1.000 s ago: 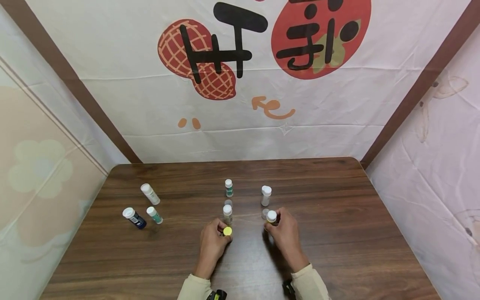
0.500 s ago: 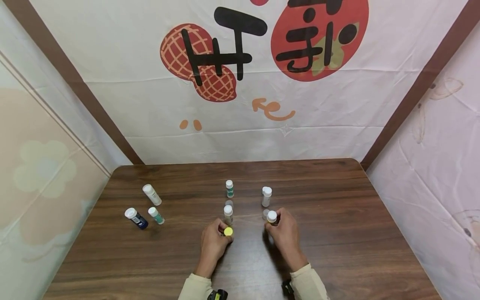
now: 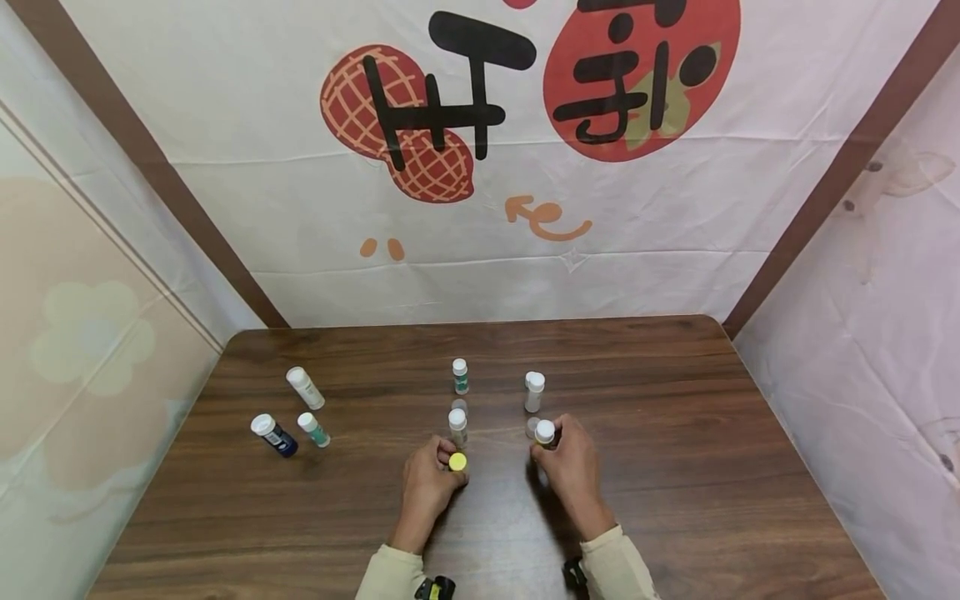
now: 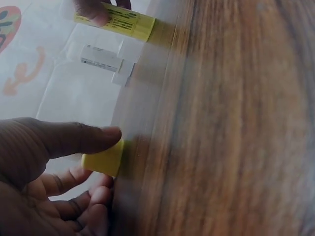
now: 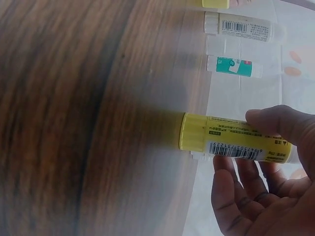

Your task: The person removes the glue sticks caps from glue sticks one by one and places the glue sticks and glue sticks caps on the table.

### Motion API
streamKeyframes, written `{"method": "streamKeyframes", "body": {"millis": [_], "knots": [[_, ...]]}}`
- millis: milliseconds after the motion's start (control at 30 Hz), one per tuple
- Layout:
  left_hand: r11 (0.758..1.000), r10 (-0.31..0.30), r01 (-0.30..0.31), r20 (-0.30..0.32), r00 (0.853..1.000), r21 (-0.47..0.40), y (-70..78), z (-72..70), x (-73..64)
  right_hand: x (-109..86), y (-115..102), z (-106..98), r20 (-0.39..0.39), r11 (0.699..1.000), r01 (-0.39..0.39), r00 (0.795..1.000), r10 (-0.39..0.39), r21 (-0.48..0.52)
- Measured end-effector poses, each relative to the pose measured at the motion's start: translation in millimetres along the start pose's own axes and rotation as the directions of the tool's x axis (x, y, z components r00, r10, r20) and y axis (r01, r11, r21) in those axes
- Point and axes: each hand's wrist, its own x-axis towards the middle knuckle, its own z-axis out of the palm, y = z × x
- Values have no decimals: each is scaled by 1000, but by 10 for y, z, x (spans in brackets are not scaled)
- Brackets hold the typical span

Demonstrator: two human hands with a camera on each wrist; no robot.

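My left hand (image 3: 429, 487) pinches a small yellow cap (image 4: 103, 160) between thumb and fingers, low at the table surface. With my right hand (image 3: 576, 475) I grip a yellow-labelled glue stick (image 5: 236, 140); it stands upright, its white top (image 3: 545, 431) uppermost and its yellow base down at the table. Right behind the yellow cap is a glue stick with a pale label (image 3: 457, 429). A clear cap (image 3: 532, 427) sits just behind the stick in my right hand, and past it stands a white glue stick (image 3: 534, 398).
A green-labelled glue stick (image 3: 461, 380) stands farther back in the middle. At the left of the wooden table (image 3: 225, 517) are a white glue stick (image 3: 306, 389), a navy one (image 3: 277, 439) and a teal one (image 3: 315, 432). A printed cloth (image 3: 480, 287) hangs behind the table's far edge.
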Motion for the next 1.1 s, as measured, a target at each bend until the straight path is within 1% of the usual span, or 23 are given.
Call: {"method": "streamKeyframes", "body": {"millis": [67,167,233,267,300,367,433,467,533,567,633,700,800,900,933,967,1000,1033,1067,1100], "knots": [[1000,-10,10,16,1000,4,10,-30,-10,3,-4,2,2,1000,2,1000,-2,0],[999,-48,48,35,998,5,18,-122,-44,-1,-5,3,8,1000,0,1000,0,-1],[997,-75,75,31,997,-5,17,-219,-74,-8,-4,3,10,1000,-4,1000,4,-6],[996,-85,85,18,996,-13,19,-278,-86,-10,-2,3,9,1000,-4,1000,4,-7],[995,-94,94,-2,996,-26,20,-342,-96,-11,0,3,8,1000,-4,1000,4,-7],[994,-92,88,-66,994,-57,23,-485,-101,-8,1,2,4,1000,0,1000,0,-10],[994,-85,73,-151,985,-80,22,-642,-90,-7,5,-4,3,1000,-4,1000,4,-12],[995,-77,61,-201,977,-82,14,-719,-78,-5,7,-7,0,1000,-8,1000,8,-12],[996,-52,29,-301,952,-80,-18,-870,-51,-5,8,-14,-4,1000,-16,1000,15,-12],[997,-47,22,-350,936,-74,-40,-941,-38,-4,8,-16,-6,1000,-16,1000,16,-12],[998,-38,12,-438,898,-62,-97,-1070,-12,-2,7,-18,-11,1000,-16,1000,16,-15],[999,-40,20,-518,854,-45,-166,-1182,12,-2,4,-14,-12,1000,-13,1000,12,-18],[998,-56,49,-624,780,-29,-280,-1326,49,-7,-4,-5,-3,1000,-15,1000,15,-21],[996,-87,75,-702,707,-48,-392,-1435,94,-14,-3,1,5,1000,-18,1000,18,-20],[995,-102,79,-720,686,-65,-429,-1464,110,-14,-3,3,5,1000,-20,1000,20,-20],[992,-125,96,-732,670,-82,-463,-1489,125,-13,-2,4,4,1000,-21,1000,21,-21],[989,-145,106,-740,657,-100,-499,-1510,143,-12,-1,5,2,1000,-22,1000,22,-21],[986,-168,126,-742,649,-113,-534,-1526,162,-8,2,6,-3,1000,-20,1000,20,-23],[981,-192,147,-739,646,-126,-566,-1539,182,-7,3,6,-7,999,-21,1000,21,-25],[976,-213,170,-732,648,-134,-599,-1549,201,-4,4,5,-11,1000,-19,1000,19,-25]]}}
